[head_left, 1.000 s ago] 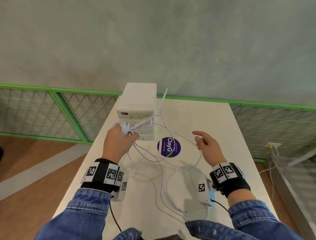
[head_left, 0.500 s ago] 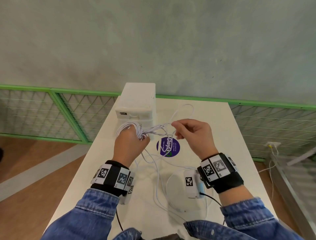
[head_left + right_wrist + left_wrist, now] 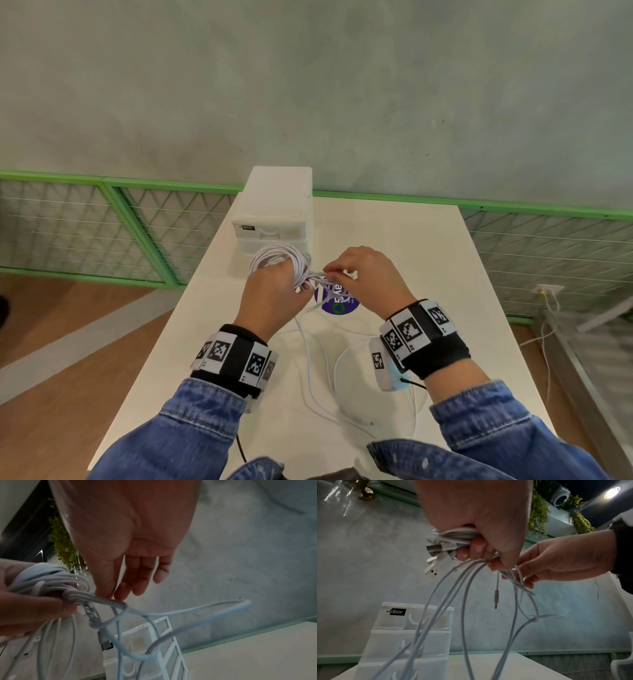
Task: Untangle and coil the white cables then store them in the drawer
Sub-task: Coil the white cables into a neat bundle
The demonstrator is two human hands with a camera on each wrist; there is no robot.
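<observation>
My left hand [image 3: 274, 296] grips a coil of white cables [image 3: 279, 260] above the table, in front of the white drawer unit [image 3: 274, 209]. In the left wrist view its fingers [image 3: 476, 549] curl round the bundle [image 3: 453, 535], with several USB plugs [image 3: 433, 561] sticking out. My right hand [image 3: 359, 274] sits just right of it and pinches the strands [image 3: 329, 279] where they leave the coil. In the right wrist view the thumb and forefinger [image 3: 109, 588] meet on the cables [image 3: 106, 601]. Loose cable [image 3: 322, 373] trails down onto the table [image 3: 428, 260].
The drawer unit stands at the table's far left edge with its drawers closed. A purple round sticker [image 3: 337, 303] lies on the table under my hands. Green mesh fencing [image 3: 102, 222] runs behind the table. The floor [image 3: 68, 342] drops off left.
My right hand swept in from the right to the coil and now pinches the strands beside my left hand. The coil in my left hand has grown, and less cable lies on the table.
</observation>
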